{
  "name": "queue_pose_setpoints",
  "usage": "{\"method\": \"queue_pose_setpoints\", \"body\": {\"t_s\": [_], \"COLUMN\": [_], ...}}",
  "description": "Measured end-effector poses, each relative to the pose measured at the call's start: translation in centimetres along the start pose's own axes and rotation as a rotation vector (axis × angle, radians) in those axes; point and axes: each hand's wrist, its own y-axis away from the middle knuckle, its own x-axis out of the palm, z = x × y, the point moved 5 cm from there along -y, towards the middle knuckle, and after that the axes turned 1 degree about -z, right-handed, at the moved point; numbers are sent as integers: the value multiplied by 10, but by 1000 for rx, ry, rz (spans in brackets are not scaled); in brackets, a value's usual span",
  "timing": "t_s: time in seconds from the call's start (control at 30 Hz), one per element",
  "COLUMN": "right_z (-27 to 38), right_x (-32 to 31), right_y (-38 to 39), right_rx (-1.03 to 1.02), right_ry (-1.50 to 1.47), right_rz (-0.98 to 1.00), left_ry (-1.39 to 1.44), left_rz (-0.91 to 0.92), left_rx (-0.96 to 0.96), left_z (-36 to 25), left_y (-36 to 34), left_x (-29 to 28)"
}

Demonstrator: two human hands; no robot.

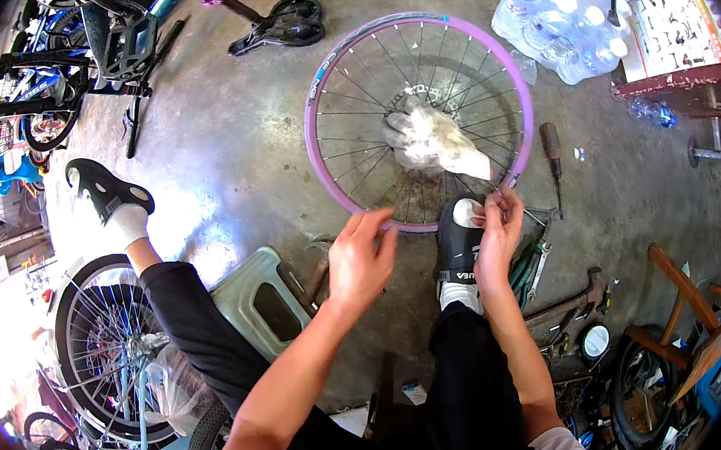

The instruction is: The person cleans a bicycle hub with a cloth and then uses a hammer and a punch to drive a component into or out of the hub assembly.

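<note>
A bicycle wheel [312, 133] with a purple rim and dark spokes lies flat on the floor before me. On its hub and spokes rests a soiled white work glove [435, 138]. My left hand [364, 255] hovers by the rim's near left edge, fingers loosely bent, thumb apart, nothing visible in it. Thumb and fingertips of my right hand [499, 232] are pinched together at the near right of the rim, above my black shoe [457, 241]. Whatever lies between those fingertips is too small to make out.
A screwdriver [552, 152] lies right of the wheel, with wrenches [541, 269] and a hammer [594, 290] nearer. A green-grey stool [240, 295] stands left. Bottled water [554, 20] sits at far right, a black saddle [291, 23] at far left, bicycles [105, 340] along the left.
</note>
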Motion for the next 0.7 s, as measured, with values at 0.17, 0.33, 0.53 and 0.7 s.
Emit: {"method": "queue_pose_setpoints", "body": {"t_s": [0.17,0.33,0.53,0.7], "right_z": [-8,-8,-10,-15], "right_x": [-8,-8,-1,-3], "right_y": [12,13,2,-1], "right_rx": [55,-33,39,66], "right_ry": [-39,-135,-80,-77], "right_rz": [78,135,103,131], "left_ry": [-520,-886,-937,-867], "left_rz": [-32,348,304,106], "left_rx": [808,1095,1039,622], "left_z": [-70,-58,-60,-66], "left_y": [-96,-150,-151,-144], "left_x": [16,47,60,75]}}
